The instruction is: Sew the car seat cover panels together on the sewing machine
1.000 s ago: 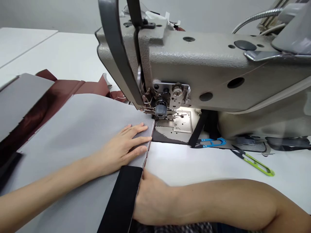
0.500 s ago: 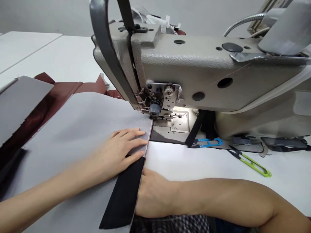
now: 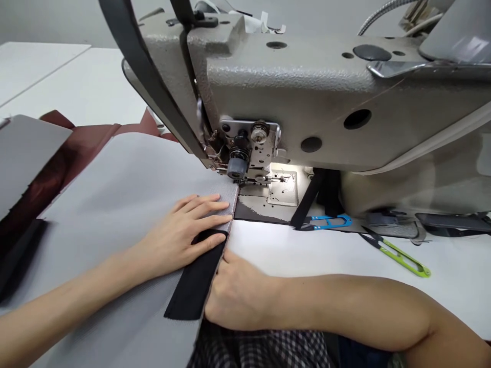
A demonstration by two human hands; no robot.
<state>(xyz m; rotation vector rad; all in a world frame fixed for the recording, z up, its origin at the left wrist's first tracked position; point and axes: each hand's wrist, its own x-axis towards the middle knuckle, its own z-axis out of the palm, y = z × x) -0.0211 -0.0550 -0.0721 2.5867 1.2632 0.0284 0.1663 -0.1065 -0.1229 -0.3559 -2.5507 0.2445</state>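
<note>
My left hand point(image 3: 182, 232) lies flat, fingers stretched out, on a large grey fabric panel point(image 3: 115, 204), its fingertips near the panel's right edge just before the presser foot point(image 3: 235, 171) of an industrial sewing machine point(image 3: 307, 92). A black webbing strap point(image 3: 197, 276) lies along that edge, partly under my left fingers. My right hand point(image 3: 233, 294) sits at the strap's right side, its fingers tucked at the fabric edge and mostly hidden. A lit needle plate point(image 3: 282, 189) shows behind the foot.
Blue thread snips point(image 3: 330, 221) and green thread snips point(image 3: 402, 254) lie on the white table point(image 3: 307, 250) to the right. Maroon fabric point(image 3: 88, 143) and another grey panel point(image 3: 23, 153) lie at the left. A black strap point(image 3: 141, 66) hangs over the machine head.
The grey panel and black strap have fed forward toward the presser foot; the strap's near end has come up into view. Both hands moved forward with them, and the view shifted.
</note>
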